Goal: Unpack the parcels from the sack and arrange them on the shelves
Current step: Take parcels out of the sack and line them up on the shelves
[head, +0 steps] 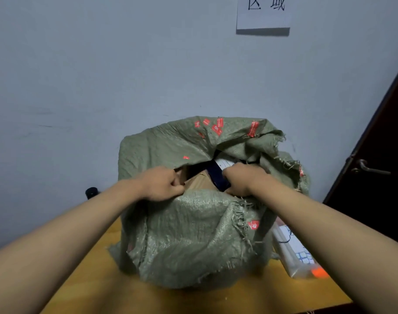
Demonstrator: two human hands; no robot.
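We see the green sack (193, 234) standing on the worktop (91, 279) against the wall. Our left hand (161, 183) and right hand (243, 179) each curl a tight grip on its near rim, baring a brown parcel (199, 180) inside.

Sack (193, 234): grey-green woven weave, red printed marks. Parcels inside: one brown (199, 180), one dark navy (217, 177). Tabletop (98, 288): yellow-brown. Wall (103, 75): pale grey-blue. Door (379, 155): dark brown.
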